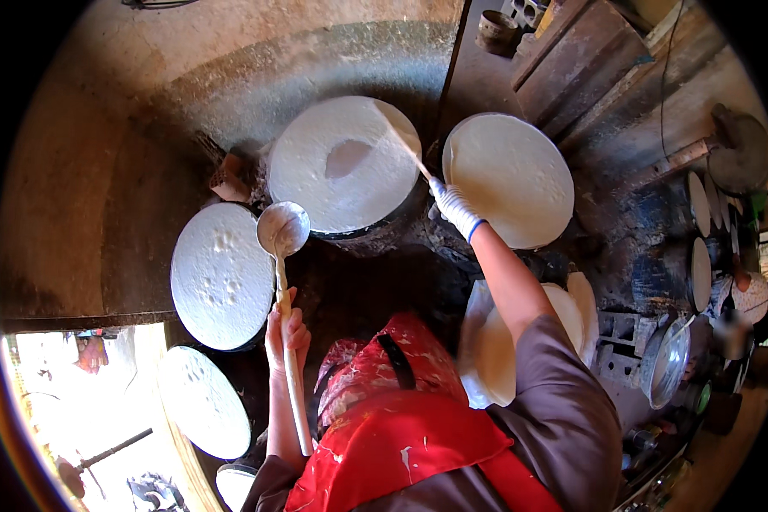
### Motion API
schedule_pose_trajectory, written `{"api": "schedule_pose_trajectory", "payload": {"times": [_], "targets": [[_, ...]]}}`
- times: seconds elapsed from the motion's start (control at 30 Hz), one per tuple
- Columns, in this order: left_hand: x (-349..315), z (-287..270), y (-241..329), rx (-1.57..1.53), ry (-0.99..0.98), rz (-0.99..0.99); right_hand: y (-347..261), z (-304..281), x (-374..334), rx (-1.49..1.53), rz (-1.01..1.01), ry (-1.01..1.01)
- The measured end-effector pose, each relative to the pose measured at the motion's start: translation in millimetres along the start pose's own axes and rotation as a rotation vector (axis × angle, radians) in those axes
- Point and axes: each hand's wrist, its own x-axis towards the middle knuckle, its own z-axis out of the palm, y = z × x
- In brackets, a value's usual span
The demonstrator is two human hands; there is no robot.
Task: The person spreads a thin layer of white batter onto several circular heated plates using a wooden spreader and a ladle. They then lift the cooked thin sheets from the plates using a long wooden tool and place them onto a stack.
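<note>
My left hand [288, 337] is bare and wrapped round the long handle of a ladle [283, 229]. The ladle's batter-smeared bowl hangs by the left round griddle, whose top has a pitted white layer [222, 277]. A white glove with a blue cuff covers my right hand [455, 207], closed on a thin wooden stick [415, 162]. Its blurred far end reaches over the wide far griddle's white batter [307, 171]. An oval greyish patch [347, 159] shows in the middle of that batter. Beside the glove lies a smooth cream-coloured layer [520, 183] on the right griddle.
Another white round [205, 401] is at lower left, near a bright opening. Beside my right arm, a pale cloth-edged round container [486, 358] holds cream-coloured contents. Concrete blocks [619, 333] and a clear plastic-like bowl [667, 363] stand farther right. A wall [316, 51] rises behind the griddles.
</note>
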Motion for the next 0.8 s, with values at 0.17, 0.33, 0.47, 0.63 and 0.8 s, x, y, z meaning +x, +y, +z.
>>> {"api": "schedule_pose_trajectory", "payload": {"times": [0.17, 0.33, 0.47, 0.63, 0.8], "targets": [[-8, -6, 14, -0.005, 0.004, 0.03, -5, 6, -50, -0.278, -0.529, 0.454], [3, -8, 13, -0.051, -0.014, -0.026, -14, 48, -56, -0.427, -0.299, 0.249], [3, 3, 10, -0.001, -0.019, -0.052, 5, 61, -49, -0.065, -0.602, 0.383], [0, 1, 5, -0.024, -0.034, -0.052, 24, 82, -51, 0.044, -0.531, 0.381], [-4, 3, 3, -0.02, 0.035, -0.054, -21, 99, -35, 0.069, -0.605, 0.233]]}}
